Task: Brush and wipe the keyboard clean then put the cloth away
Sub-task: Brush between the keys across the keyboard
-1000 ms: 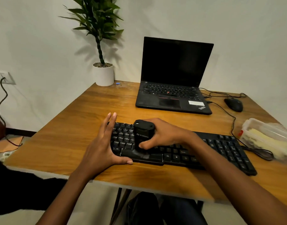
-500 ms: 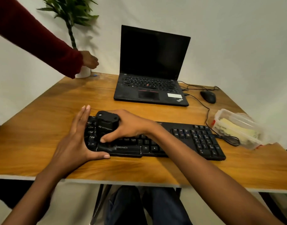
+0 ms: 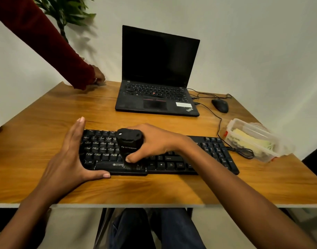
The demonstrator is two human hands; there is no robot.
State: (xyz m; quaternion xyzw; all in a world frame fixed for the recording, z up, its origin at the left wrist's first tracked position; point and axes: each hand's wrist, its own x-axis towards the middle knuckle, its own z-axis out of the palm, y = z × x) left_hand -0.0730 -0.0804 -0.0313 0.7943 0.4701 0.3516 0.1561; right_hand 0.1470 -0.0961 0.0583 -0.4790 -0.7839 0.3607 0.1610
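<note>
A black keyboard (image 3: 213, 150) lies across the near part of the wooden table (image 3: 46, 123). My right hand (image 3: 154, 141) grips a stubby black brush (image 3: 129, 141) held upright, its bristles pressed on the keys just above the space bar. My left hand (image 3: 68, 159) clasps the keyboard's left end, fingers along the side and thumb on the front edge. A yellowish cloth (image 3: 247, 141) sits inside a clear plastic box (image 3: 281, 150) at the right.
An open black laptop (image 3: 157, 97) stands behind the keyboard, with a wired mouse (image 3: 220, 105) to its right. Another person's arm in a dark red sleeve (image 3: 51, 47) reaches to the table's far left corner. A leafy plant (image 3: 64, 9) stands behind it.
My view has shifted leftward and closer. The other person's arm came in from the top left and hides the plant pot. The brush has slid right along the keys, toward the front row.
</note>
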